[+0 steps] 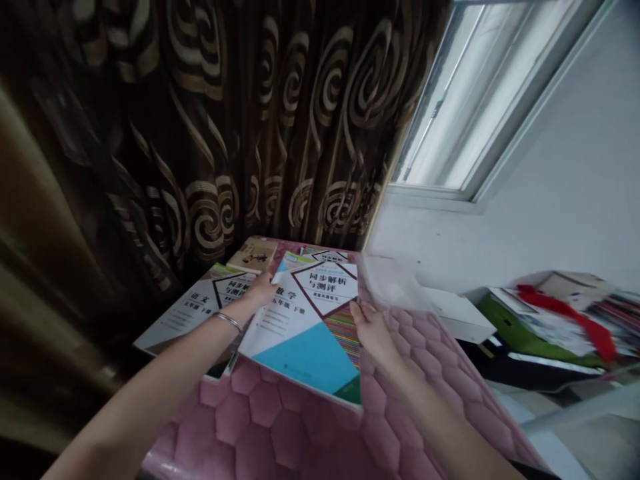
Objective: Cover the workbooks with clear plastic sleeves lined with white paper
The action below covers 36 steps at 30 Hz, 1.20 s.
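A workbook with a white, blue and striped cover (300, 333) is held between my two hands over the pink table. At its upper left edge, my left hand (261, 291) grips it, a silver bangle on the wrist. My right hand (369, 323) has its fingers closed on the right edge. Beneath and to the left lies another white workbook (180, 310), partly covered by my left forearm. Behind the held one, the top of a further workbook (327, 255) shows. A tan book (253, 255) rests at the back left.
The table has a quilted pink hexagon cover (295, 427). A dark curtain with swirl patterns (300, 120) hangs right behind it. Clear plastic (395, 283) lies at the back right. Beside the table are a white box (460, 313) and a pile with a red strip (570, 317).
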Tool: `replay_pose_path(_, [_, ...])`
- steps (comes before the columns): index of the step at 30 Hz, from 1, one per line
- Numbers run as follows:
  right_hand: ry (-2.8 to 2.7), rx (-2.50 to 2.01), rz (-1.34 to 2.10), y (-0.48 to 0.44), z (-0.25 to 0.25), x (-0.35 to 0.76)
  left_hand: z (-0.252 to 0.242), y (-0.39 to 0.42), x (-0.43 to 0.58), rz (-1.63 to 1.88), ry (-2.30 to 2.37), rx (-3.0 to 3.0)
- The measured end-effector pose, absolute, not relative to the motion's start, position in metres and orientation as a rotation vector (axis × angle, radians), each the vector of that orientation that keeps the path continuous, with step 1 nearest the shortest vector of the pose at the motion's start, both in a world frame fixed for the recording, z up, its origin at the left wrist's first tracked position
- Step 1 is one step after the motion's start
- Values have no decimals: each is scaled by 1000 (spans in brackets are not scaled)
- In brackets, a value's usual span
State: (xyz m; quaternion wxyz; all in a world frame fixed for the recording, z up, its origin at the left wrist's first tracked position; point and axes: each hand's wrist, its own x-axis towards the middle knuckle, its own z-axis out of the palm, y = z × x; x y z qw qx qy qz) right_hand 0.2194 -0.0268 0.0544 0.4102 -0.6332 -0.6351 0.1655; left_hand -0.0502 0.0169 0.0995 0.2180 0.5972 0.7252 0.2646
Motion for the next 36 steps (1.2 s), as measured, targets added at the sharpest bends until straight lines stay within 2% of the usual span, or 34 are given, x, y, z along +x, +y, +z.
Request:
replay_pose_path(6, [-1602,-1427,578,-33,59,92,123,-1,-159,666,2223,1650])
replay_pose_path(13, [-1685,-1544,695,-29,44,-3,105,-19,-234,555,2463,1616])
replay_pose_path(23, [-1776,-1621,721,-34,25,-14,71,-13,-249,498,2516,1573])
replay_pose_path(36, [-1982,-1780,574,-34,40,-16,70,-14,-257,566,2434,1463])
